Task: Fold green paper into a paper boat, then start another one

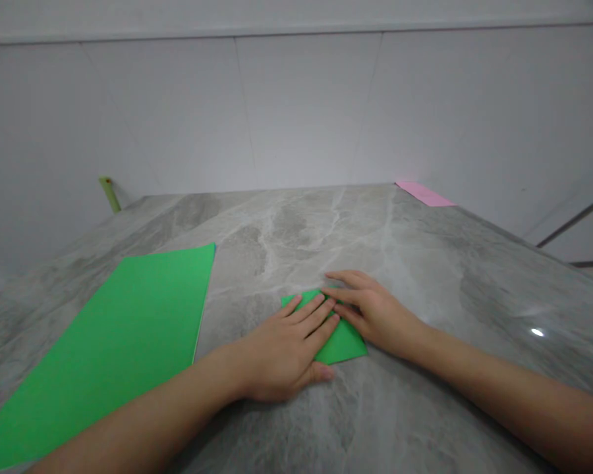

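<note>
A small piece of green paper lies flat on the grey marbled table, partly covered by both hands. My left hand rests on it palm down, fingers stretched out across the paper and the thumb at its near edge. From the right, my right hand reaches over the paper's far right part, its fingers extended and close to the left fingertips. Whether the paper is folded beneath the hands cannot be made out. To the left lies a large green sheet, with my left forearm crossing over its near right corner.
The marbled table stretches back to a white panelled wall. A pink sheet lies at the far right edge. Something yellow-green and narrow stands by the far left edge.
</note>
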Demonstrator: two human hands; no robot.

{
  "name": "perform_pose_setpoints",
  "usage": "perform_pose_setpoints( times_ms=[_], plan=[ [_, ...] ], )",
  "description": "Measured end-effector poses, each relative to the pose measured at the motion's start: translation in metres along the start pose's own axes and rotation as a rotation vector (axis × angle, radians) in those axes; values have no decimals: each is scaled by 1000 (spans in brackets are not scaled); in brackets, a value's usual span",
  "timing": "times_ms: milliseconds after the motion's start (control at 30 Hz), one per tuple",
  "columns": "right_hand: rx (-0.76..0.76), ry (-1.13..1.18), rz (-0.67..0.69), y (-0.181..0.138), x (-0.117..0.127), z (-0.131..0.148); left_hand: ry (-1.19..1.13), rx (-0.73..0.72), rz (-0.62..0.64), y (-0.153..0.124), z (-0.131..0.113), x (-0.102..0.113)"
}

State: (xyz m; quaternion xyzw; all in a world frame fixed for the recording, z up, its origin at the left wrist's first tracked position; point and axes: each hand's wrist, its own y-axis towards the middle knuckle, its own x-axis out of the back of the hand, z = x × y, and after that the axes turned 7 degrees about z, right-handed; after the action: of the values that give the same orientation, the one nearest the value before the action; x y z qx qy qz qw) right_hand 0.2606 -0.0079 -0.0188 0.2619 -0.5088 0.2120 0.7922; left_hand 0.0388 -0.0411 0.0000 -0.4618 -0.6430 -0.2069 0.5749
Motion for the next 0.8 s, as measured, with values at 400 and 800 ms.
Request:
perform_pose_setpoints(
  times_ms=[400,800],
  plan=[
    [18,-215,222,-6,-1,5,-26,163,-7,-2,10,2],
    [157,-122,468,-17,19,17,16,210,-33,-5,11,-1]
  ],
)
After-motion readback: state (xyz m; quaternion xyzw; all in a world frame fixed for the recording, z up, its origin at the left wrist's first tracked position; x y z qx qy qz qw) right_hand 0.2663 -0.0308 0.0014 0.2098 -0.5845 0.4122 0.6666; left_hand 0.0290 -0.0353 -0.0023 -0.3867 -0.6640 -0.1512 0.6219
